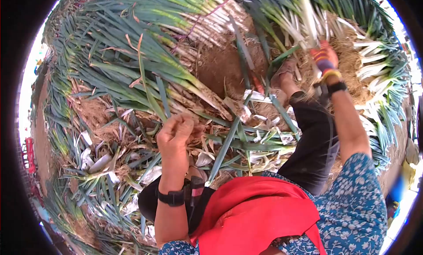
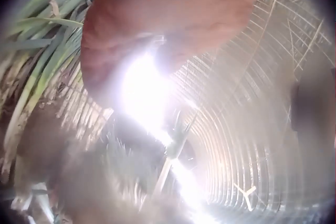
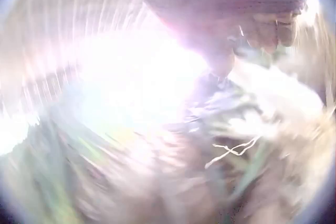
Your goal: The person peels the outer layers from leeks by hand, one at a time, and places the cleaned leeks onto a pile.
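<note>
My right hand (image 1: 324, 59), in a striped glove, grips a leek (image 1: 308, 17) by its pale stem at the upper right of the head view. Its roots hang blurred below the hand, near my wrist. In the right wrist view the gloved hand (image 3: 226, 8) is washed out by glare, with bare fingertips showing. My bare left hand (image 1: 176, 131) is raised over loose leaves, its fingers loosely bent, with nothing visible held. The left wrist view shows part of that hand (image 2: 168, 19) close up; its fingertips are hidden by glare.
A large heap of leeks (image 1: 132, 65) lies to the upper left, partly tied with reddish string (image 1: 207, 16). More leeks (image 1: 374, 70) lie roots inward at the right. Peeled leaves (image 1: 246, 145) litter the ground before my knees. A bare foot in a sandal (image 1: 284, 73) stands between the heaps.
</note>
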The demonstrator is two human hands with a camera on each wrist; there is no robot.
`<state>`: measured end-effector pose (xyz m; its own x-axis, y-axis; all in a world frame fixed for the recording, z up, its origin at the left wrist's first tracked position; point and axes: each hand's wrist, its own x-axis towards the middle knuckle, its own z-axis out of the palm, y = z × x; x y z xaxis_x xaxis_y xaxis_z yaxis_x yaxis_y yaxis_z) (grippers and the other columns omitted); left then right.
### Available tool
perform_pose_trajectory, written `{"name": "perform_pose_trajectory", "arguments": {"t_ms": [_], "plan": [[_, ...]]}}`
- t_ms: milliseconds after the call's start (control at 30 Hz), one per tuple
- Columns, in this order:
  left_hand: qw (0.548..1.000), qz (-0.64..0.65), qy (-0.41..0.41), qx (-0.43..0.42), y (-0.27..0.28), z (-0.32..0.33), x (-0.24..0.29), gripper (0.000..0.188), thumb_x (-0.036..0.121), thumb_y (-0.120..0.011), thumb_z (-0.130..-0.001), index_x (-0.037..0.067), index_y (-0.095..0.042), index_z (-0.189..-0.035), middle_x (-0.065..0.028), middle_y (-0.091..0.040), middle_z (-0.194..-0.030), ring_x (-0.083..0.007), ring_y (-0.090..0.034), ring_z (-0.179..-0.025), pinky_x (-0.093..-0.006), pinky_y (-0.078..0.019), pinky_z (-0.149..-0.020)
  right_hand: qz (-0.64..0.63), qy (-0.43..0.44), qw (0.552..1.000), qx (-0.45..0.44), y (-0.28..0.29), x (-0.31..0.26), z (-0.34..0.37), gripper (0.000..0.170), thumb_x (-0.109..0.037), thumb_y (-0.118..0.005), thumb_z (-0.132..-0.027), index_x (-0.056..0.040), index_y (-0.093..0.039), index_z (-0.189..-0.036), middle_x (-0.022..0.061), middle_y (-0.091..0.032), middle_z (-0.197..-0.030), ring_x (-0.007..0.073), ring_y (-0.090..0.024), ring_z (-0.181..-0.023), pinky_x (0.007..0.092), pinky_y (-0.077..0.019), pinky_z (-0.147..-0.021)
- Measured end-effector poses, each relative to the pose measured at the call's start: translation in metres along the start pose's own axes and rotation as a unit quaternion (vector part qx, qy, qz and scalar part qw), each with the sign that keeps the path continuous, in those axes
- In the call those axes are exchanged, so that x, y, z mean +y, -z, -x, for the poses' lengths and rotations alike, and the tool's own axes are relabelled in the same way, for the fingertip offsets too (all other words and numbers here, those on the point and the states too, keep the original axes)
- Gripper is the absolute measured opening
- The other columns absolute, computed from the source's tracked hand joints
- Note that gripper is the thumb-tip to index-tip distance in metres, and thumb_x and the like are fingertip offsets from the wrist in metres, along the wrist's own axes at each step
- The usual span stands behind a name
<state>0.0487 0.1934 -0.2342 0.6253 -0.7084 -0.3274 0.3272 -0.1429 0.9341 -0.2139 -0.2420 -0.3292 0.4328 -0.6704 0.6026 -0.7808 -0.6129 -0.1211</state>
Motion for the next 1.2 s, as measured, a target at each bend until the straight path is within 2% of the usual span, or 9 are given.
{"name": "perform_pose_trajectory", "arguments": {"t_ms": [67,200,233,533,633,700,833,867,1200], "plan": [[0.998,0.039,0.002,0.050,0.011,0.004,0.003,0.020,0.013,-0.057,-0.087,-0.003,-0.057,-0.099,-0.0093,-0.062,-0.087,-0.0188,-0.063,-0.076,-0.0300,-0.0509,-0.070,0.230,-0.081,0.969,-0.047,0.013,-0.026,-0.033,0.035,-0.017,-0.066,-0.074,-0.0031,-0.055,-0.104,0.0184,-0.061,-0.103,0.0249,-0.061,-0.089,0.0340,-0.0501,-0.077],[0.998,0.027,0.039,0.033,0.014,0.005,0.000,0.018,0.011,-0.056,-0.087,-0.003,-0.056,-0.098,-0.0094,-0.062,-0.086,-0.0171,-0.062,-0.074,-0.0290,-0.0505,-0.069,-0.344,0.132,0.913,-0.177,-0.096,-0.116,0.033,0.031,-0.015,-0.065,-0.074,-0.0031,-0.058,-0.102,0.0121,-0.063,-0.097,0.0273,-0.060,-0.090,0.0346,-0.0481,-0.080],[0.998,0.035,0.032,0.033,0.014,0.003,-0.001,0.018,0.011,-0.056,-0.087,-0.003,-0.056,-0.098,-0.0098,-0.063,-0.086,-0.0170,-0.062,-0.074,-0.0295,-0.0507,-0.069,-0.330,-0.079,0.861,-0.378,-0.106,-0.171,0.053,0.034,-0.020,-0.066,-0.075,-0.0026,-0.059,-0.104,0.0144,-0.062,-0.101,0.0293,-0.060,-0.094,0.0349,-0.0476,-0.081],[0.993,0.088,0.057,0.054,0.036,-0.004,-0.012,0.020,0.012,-0.058,-0.087,-0.002,-0.056,-0.101,-0.0100,-0.062,-0.089,-0.0182,-0.062,-0.077,-0.0297,-0.0496,-0.070,-0.291,-0.048,0.706,-0.644,-0.141,-0.345,0.160,0.075,-0.039,-0.068,-0.074,0.0063,-0.040,-0.126,0.0242,-0.052,-0.118,0.0373,-0.049,-0.111,0.0385,-0.0388,-0.095],[0.991,0.085,0.050,0.089,0.041,-0.005,-0.019,0.020,0.011,-0.058,-0.086,-0.002,-0.056,-0.101,-0.0097,-0.062,-0.089,-0.0181,-0.062,-0.077,-0.0296,-0.0492,-0.069,-0.498,-0.068,0.797,-0.333,-0.082,-0.339,0.201,0.051,-0.026,-0.066,-0.074,0.0073,-0.052,-0.109,0.0227,-0.060,-0.096,0.0373,-0.058,-0.091,0.0400,-0.0468,-0.079],[0.987,0.089,0.047,0.124,0.041,-0.009,-0.025,0.023,0.012,-0.061,-0.085,-0.001,-0.056,-0.104,-0.0085,-0.062,-0.090,-0.0172,-0.061,-0.079,-0.0291,-0.0486,-0.069,-0.428,-0.077,0.779,-0.452,-0.020,-0.330,0.189,0.049,-0.023,-0.070,-0.071,0.0062,-0.053,-0.107,0.0218,-0.060,-0.090,0.0382,-0.058,-0.084,0.0419,-0.0477,-0.072],[0.972,0.118,0.014,0.204,0.034,-0.019,-0.030,0.029,0.010,-0.064,-0.081,0.002,-0.055,-0.108,-0.0061,-0.059,-0.095,-0.0159,-0.057,-0.087,-0.0298,-0.0476,-0.070,-0.027,0.343,0.938,-0.024,0.031,-0.296,0.247,0.055,-0.028,-0.068,-0.076,0.0062,-0.050,-0.114,0.0211,-0.059,-0.084,0.0298,-0.058,-0.072,0.0382,-0.0481,-0.063],[0.971,0.117,-0.002,0.210,0.033,-0.019,-0.030,0.029,0.010,-0.064,-0.081,0.002,-0.055,-0.108,-0.0061,-0.059,-0.095,-0.0159,-0.057,-0.087,-0.0298,-0.0476,-0.070,-0.282,0.176,0.934,-0.131,0.048,-0.295,0.252,0.056,-0.030,-0.069,-0.076,0.0077,-0.050,-0.114,0.0196,-0.059,-0.076,0.0253,-0.056,-0.062,0.0361,-0.0454,-0.055],[0.940,0.269,-0.135,0.158,0.048,0.012,-0.016,0.027,0.004,-0.065,-0.077,0.001,-0.055,-0.103,-0.0084,-0.061,-0.093,-0.0204,-0.063,-0.076,-0.0344,-0.0565,-0.059,-0.662,-0.184,0.535,-0.492,0.134,-0.332,0.214,0.026,-0.017,-0.069,-0.079,-0.0052,-0.059,-0.099,-0.0006,-0.060,-0.078,0.0058,-0.051,-0.071,0.0245,-0.0429,-0.061]]}}
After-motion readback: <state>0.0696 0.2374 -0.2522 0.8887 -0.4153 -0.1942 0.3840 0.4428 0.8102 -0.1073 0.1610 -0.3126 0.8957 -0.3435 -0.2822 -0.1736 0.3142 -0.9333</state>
